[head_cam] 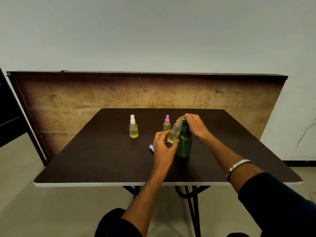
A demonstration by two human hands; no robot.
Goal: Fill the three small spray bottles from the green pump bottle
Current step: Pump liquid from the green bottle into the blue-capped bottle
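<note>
The green pump bottle (184, 144) stands upright on the dark table (102, 159). My right hand (195, 125) sits curled over its pump head. My left hand (163, 146) grips an uncapped small spray bottle (174, 133), tilted with its mouth up by the pump spout and partly filled with yellow liquid. A blue spray cap (151, 147) lies on the table just left of my left hand. Two other small bottles stand capped with yellow liquid: one with a white cap (133, 127) and one with a pink cap (166, 124).
A wooden board (85, 100) stands on edge behind the table against the wall. The table's white front edge (119, 184) is near me, with black metal legs below. A dark door frame is at the far left.
</note>
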